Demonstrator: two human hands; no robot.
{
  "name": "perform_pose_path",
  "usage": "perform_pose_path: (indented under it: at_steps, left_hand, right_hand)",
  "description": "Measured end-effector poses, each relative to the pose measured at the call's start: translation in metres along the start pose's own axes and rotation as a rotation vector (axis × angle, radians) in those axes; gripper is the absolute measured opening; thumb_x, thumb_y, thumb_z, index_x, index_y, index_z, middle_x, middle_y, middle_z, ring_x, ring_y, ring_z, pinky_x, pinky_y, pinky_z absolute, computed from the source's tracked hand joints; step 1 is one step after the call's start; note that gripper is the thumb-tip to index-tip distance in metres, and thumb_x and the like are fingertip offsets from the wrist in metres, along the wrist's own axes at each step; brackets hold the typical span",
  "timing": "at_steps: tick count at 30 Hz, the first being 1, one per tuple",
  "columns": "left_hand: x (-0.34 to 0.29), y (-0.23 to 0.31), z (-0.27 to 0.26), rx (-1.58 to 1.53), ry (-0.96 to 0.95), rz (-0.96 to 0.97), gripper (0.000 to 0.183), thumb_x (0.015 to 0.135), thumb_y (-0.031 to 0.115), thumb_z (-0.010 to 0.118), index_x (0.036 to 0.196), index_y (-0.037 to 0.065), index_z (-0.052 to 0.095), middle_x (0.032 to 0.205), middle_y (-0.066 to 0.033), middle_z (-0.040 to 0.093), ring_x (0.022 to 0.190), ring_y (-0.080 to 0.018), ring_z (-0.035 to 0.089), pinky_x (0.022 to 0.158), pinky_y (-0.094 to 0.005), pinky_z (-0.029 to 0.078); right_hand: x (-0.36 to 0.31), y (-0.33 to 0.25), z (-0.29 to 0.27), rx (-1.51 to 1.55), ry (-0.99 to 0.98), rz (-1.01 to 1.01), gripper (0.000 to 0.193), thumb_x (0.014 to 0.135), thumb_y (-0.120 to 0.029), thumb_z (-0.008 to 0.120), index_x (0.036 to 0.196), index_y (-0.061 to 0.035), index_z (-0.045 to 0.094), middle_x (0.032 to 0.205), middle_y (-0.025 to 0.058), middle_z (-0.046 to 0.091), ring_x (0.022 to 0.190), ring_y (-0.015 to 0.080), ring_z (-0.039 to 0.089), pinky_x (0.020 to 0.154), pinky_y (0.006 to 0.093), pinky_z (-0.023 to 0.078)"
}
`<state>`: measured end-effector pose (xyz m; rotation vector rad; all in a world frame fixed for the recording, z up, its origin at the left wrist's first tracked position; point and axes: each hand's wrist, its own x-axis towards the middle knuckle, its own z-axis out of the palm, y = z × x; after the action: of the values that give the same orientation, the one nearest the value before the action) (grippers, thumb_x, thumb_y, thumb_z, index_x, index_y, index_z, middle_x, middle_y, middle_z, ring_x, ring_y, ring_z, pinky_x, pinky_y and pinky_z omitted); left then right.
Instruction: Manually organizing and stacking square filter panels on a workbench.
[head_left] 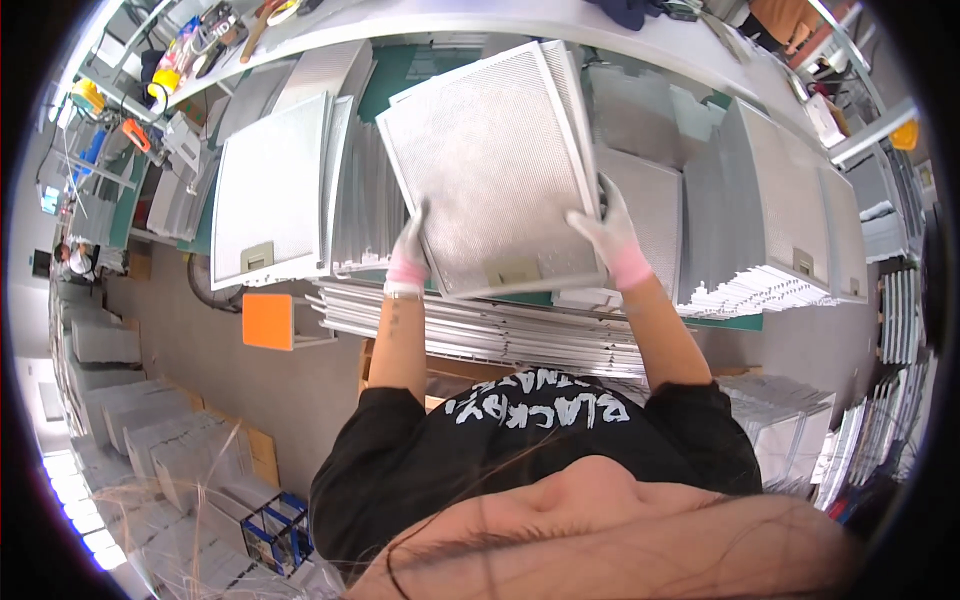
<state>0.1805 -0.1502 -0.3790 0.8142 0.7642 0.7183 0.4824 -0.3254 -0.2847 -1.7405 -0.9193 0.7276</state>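
In front of my chest I hold a small stack of silver mesh filter panels [490, 170], thin and framed, with a recessed latch near the lower edge of the front one. At least one more panel shows behind it, fanned out at the top and right. My left hand [411, 250], in a white and pink glove, is closed on the left edge with the thumb up. My right hand [614, 238], gloved the same way, grips the right edge, its thumb across the front face. The fingers behind the panels are partly hidden.
Upright rows of similar panels stand on the bench at left [270, 190] and right [780, 190]. Below my hands lies a pile of panels [480, 325] seen edge-on. An orange board [267, 321] stands at left. A white shelf [450, 30] with tools runs across the back.
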Motion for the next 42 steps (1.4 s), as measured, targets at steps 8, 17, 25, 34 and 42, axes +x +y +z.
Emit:
perform_pose_path:
  at_steps: [8,17,25,34,42]
  left_hand:
    - [-0.022,0.004,0.102,0.15,-0.398,0.328,0.083,0.087,0.042,0.081,0.145,-0.006,0.047,0.139,-0.0162,0.06,0.126,-0.0278,0.058,0.111,-0.0426,0.046]
    - [0.009,-0.027,0.146,0.921,-0.588,0.377,0.068,0.08,0.014,0.087,0.14,0.004,0.057,0.13,-0.0066,0.066,0.116,-0.0191,0.062,0.105,-0.0351,0.052]
    - [-0.024,0.027,0.194,0.383,-0.565,0.663,0.123,0.074,0.044,0.093,0.162,0.002,0.018,0.164,-0.0205,0.031,0.15,-0.0294,0.034,0.122,-0.0458,0.032]
    - [-0.055,0.032,0.217,0.372,-0.521,0.759,0.143,0.073,0.075,0.079,0.165,0.004,-0.004,0.172,-0.0215,0.01,0.158,-0.0351,0.018,0.127,-0.0493,0.019]
    - [-0.082,0.015,0.207,0.197,-0.547,0.646,0.135,0.074,0.077,0.077,0.167,0.014,0.0,0.171,-0.0192,0.006,0.152,-0.0368,0.031,0.12,-0.0567,0.036]
  right_hand:
    - [-0.073,0.034,-0.141,0.281,-0.127,-0.085,0.075,0.083,-0.005,0.079,0.149,0.0026,0.045,0.137,0.0127,0.059,0.123,0.0208,0.057,0.105,0.038,0.048]
    - [-0.058,0.143,-0.16,-0.066,-0.063,-0.227,0.047,0.079,0.0,0.076,0.125,0.0011,0.066,0.12,0.0077,0.07,0.111,0.0189,0.064,0.099,0.0359,0.053]
    - [-0.068,0.088,-0.189,0.464,0.052,-0.361,0.049,0.077,-0.008,0.08,0.122,0.0031,0.066,0.12,0.0116,0.071,0.111,0.0204,0.065,0.101,0.0387,0.053]
    - [-0.069,0.078,-0.184,-0.231,0.109,-0.579,0.068,0.074,-0.025,0.091,0.13,-0.0006,0.06,0.118,0.0099,0.069,0.116,0.0256,0.064,0.106,0.0434,0.05]
    - [-0.086,0.062,-0.163,0.739,0.132,-0.421,0.072,0.092,-0.034,0.078,0.148,-0.0088,0.042,0.138,0.0132,0.054,0.134,0.0273,0.05,0.115,0.0438,0.044]
